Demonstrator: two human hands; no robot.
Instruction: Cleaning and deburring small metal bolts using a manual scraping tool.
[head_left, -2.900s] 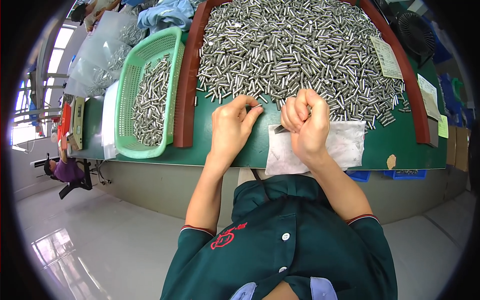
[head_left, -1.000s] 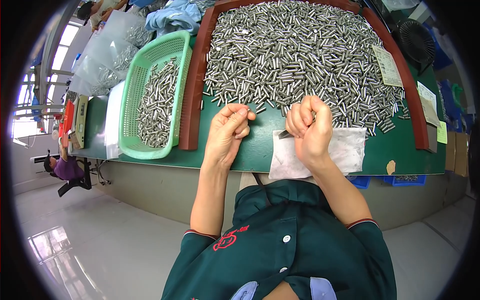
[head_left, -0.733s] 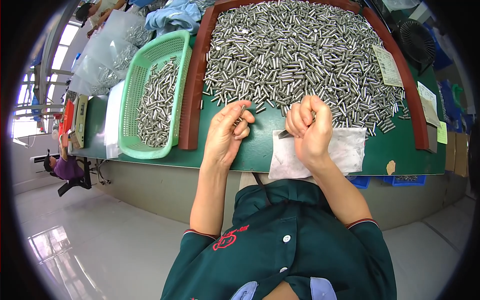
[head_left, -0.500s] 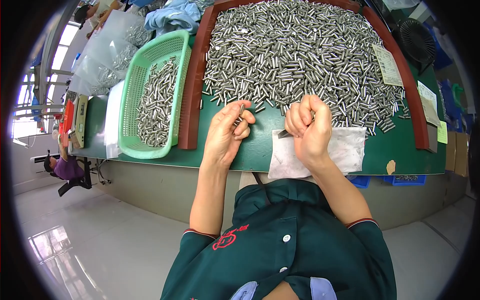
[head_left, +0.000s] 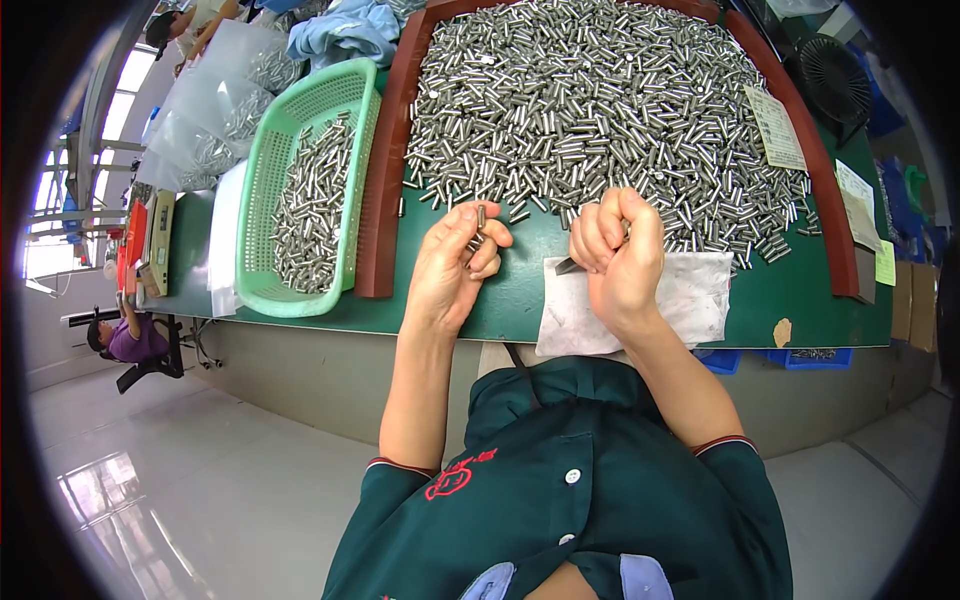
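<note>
My left hand (head_left: 450, 260) is closed, with a short metal pin (head_left: 481, 217) upright between thumb and forefinger. Another bit of shiny metal shows under the curled fingers. To its right, my right hand (head_left: 622, 255) is curled into a fist above a white cloth (head_left: 690, 300). A dark flat tip (head_left: 568, 266) sticks out of the fist on its left side; the rest of that tool is hidden in the fingers. Just beyond both hands spreads a large heap of loose metal pins (head_left: 590, 120) on the green table (head_left: 510, 300).
Dark red rails (head_left: 378, 220) border the heap. Left of them stands a green plastic basket (head_left: 250, 240) partly filled with pins. Paper slips (head_left: 775, 130) lie along the right rail, near a black fan (head_left: 832, 80). A seated person (head_left: 135, 340) is far left.
The pin in my left fingertips has turned from slanted to more upright. My right hand has hardly moved.
</note>
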